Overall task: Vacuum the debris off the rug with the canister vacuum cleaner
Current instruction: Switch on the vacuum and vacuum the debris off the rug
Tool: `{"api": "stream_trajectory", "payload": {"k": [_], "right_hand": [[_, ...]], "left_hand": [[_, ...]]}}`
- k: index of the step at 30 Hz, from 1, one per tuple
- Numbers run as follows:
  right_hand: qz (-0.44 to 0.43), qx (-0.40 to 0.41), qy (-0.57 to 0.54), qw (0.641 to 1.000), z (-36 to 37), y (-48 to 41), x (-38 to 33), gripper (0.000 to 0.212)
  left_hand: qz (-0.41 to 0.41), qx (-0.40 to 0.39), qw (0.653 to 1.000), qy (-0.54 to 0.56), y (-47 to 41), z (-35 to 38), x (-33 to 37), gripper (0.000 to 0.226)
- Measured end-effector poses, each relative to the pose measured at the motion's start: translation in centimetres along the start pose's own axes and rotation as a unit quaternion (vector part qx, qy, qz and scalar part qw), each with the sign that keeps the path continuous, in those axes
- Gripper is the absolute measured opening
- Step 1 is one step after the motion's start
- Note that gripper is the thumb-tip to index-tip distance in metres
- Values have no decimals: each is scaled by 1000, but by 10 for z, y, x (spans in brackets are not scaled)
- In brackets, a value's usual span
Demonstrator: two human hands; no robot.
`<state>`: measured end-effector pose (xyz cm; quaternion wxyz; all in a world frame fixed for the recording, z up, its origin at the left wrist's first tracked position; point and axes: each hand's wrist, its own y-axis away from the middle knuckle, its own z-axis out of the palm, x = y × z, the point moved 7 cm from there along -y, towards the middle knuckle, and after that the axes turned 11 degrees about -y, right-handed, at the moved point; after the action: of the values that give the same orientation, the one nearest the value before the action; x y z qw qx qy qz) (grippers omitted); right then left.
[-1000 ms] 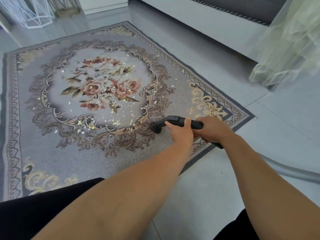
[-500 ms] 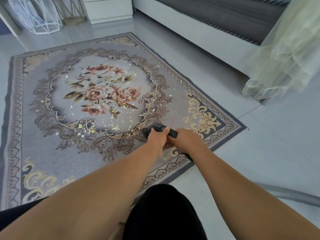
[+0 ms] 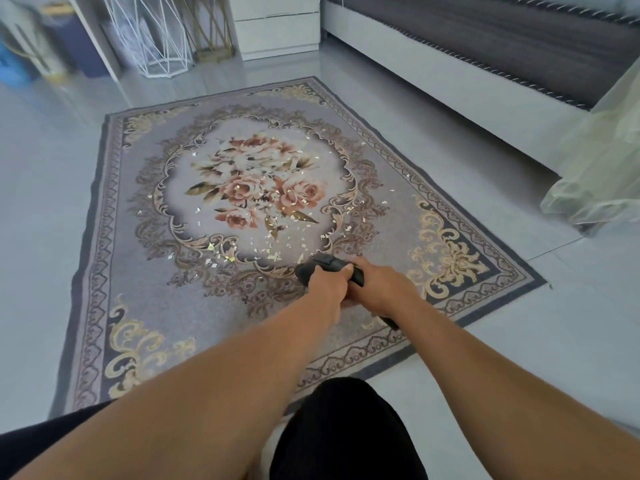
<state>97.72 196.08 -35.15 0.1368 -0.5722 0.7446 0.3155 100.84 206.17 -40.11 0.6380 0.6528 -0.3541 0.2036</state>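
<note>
Our arms outstretched, left hand (image 3: 326,284) and right hand (image 3: 382,289) curled round black vacuum handle (image 3: 323,264), debris (image 3: 273,256) on floral rug (image 3: 145,271), tiled floor (image 3: 41,202), sofa (image 3: 485,64) beyond

You're in a home, likely a living room or bedroom: a floral rug (image 3: 242,306) lies on glossy floor tiles (image 3: 41,202), grey upholstered furniture (image 3: 485,46) fills the upper right, a sheer curtain (image 3: 602,168) hangs at the right edge, and white drawers (image 3: 277,26) stand at top centre.
</note>
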Motion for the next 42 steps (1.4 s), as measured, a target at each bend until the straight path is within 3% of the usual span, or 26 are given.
{"api": "stream_trajectory", "payload": {"k": [13, 20, 23, 27, 34, 42], "right_hand": [[22, 36, 10, 999, 12, -42, -33, 51], [55, 35, 17, 998, 9, -56, -40, 52], [71, 15, 22, 997, 9, -64, -47, 55], [90, 33, -3, 995, -5, -91, -54, 48], [119, 24, -71, 990, -20, -119, -40, 51], [54, 35, -54, 996, -23, -143, -21, 50]], "left_hand": [[38, -34, 998, 28, -31, -33, 26, 64], [2, -45, 998, -53, -53, -26, 40, 78], [-26, -12, 996, -82, -62, -25, 50, 81], [-68, 2, 998, -19, -83, -20, 71, 72], [-71, 13, 992, 99, -88, -4, 89, 78], [-108, 33, 991, 77, -128, 3, 95, 82]]}}
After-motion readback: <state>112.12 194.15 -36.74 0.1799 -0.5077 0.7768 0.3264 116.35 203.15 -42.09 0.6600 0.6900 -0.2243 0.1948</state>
